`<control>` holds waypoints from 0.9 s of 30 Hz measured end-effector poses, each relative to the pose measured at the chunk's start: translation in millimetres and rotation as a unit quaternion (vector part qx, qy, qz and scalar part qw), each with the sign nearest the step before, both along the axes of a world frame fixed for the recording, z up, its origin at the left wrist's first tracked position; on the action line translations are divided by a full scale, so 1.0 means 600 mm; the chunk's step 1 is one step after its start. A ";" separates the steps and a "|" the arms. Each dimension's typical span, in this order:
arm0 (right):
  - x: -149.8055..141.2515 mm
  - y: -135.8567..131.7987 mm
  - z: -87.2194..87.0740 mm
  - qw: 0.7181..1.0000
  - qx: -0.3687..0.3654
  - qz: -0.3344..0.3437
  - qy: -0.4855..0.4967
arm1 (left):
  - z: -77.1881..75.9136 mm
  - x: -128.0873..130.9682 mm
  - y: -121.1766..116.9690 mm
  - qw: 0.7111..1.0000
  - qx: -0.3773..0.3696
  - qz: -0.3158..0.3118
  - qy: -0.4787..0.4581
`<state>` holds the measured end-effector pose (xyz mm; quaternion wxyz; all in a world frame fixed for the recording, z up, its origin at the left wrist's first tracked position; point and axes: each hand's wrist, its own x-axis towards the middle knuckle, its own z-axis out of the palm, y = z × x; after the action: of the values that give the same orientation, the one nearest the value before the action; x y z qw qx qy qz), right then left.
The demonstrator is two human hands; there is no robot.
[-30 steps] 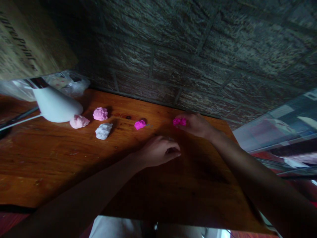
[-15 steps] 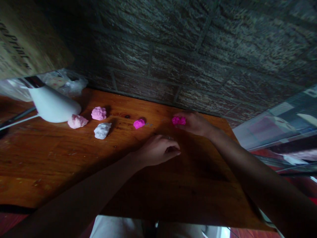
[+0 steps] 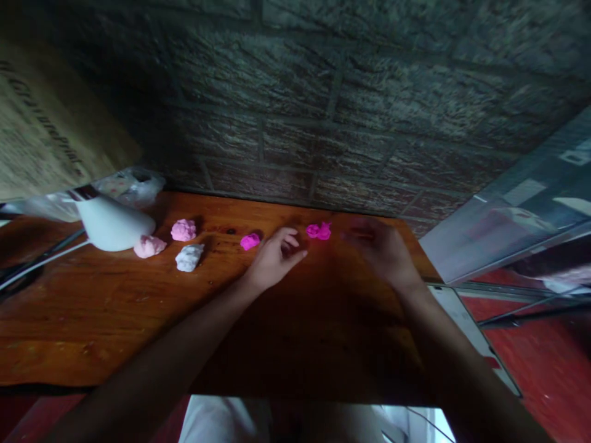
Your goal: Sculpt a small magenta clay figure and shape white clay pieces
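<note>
A bright magenta lump of modelling clay [image 3: 319, 231] lies on the wooden table [image 3: 138, 320] between my hands, touched by neither. Just left of it is my left hand [image 3: 276, 257], fingers curved and apart, holding nothing. My right hand [image 3: 381, 249] hovers to the lump's right, blurred by motion; its fingers look spread, with nothing visible in them. Close to my left hand rests a smaller magenta lump [image 3: 250, 241]. Farther left sit a pink lump [image 3: 183, 230], a paler pink lump [image 3: 150, 246] and a white lump [image 3: 189, 258].
At the left stands a white rounded object [image 3: 113, 223] beneath a printed brown paper bag or box [image 3: 60, 117]. A clear plastic bag [image 3: 143, 186] lies behind it. The stone-patterned wall [image 3: 295, 111] borders the table's back edge. A translucent panel [image 3: 503, 215] stands at the right.
My right hand has let go of the larger magenta lump and moved right. My left hand has moved up and left, its fingers opening. The view has shifted a little.
</note>
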<state>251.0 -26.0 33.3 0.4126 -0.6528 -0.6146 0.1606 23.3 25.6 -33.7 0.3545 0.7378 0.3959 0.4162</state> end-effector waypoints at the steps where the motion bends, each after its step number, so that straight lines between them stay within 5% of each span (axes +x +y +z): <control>1: -0.004 -0.009 -0.009 1.000 -0.015 -0.009 0.024 | -0.004 0.000 0.009 0.999 -0.013 0.027 -0.010; 7: -0.006 0.021 -0.028 0.990 -0.133 0.015 -0.053 | 0.002 0.024 0.054 0.994 -0.084 0.061 0.017; 13: 0.003 0.076 -0.045 0.990 -0.113 0.066 -0.059 | 0.007 0.061 0.081 0.994 -0.105 0.015 -0.033; 21: 0.005 0.092 -0.083 0.994 -0.049 0.087 -0.033 | 0.004 0.057 0.091 0.996 -0.059 -0.068 -0.024; 27: 0.007 0.093 -0.084 0.994 -0.038 0.087 -0.058 | 0.005 0.060 0.087 1.000 -0.012 -0.024 0.005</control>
<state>255.2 29.7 -16.9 0.3356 -0.6200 -0.6857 0.1811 59.1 77.8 -30.9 0.3715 0.7449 0.3845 0.3991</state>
